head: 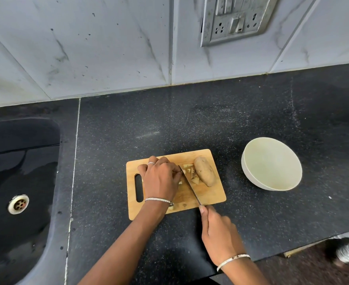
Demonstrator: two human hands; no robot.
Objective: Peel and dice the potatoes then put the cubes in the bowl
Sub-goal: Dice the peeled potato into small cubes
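Cutting: your right hand (219,229) gripped the knife (191,187), blade across the board (210,195).
Left hand (161,177): you held pieces (194,177) down, clenched over them.
Potato (205,171): unpeeled, beside blade.
Bowl (272,161): right of board.

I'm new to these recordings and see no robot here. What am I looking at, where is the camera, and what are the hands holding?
There is no machine. A person works with bare hands, and the single picture comes from a camera worn on their head, looking down. On the black counter lies a wooden cutting board. The right hand grips a knife, its blade across the board. The left hand holds down a potato piece, mostly hidden under its fingers. Right of the blade lie cut bits and a whole potato with its skin on. A white bowl stands further right, with no cubes visible inside. A dark sink is at the left.
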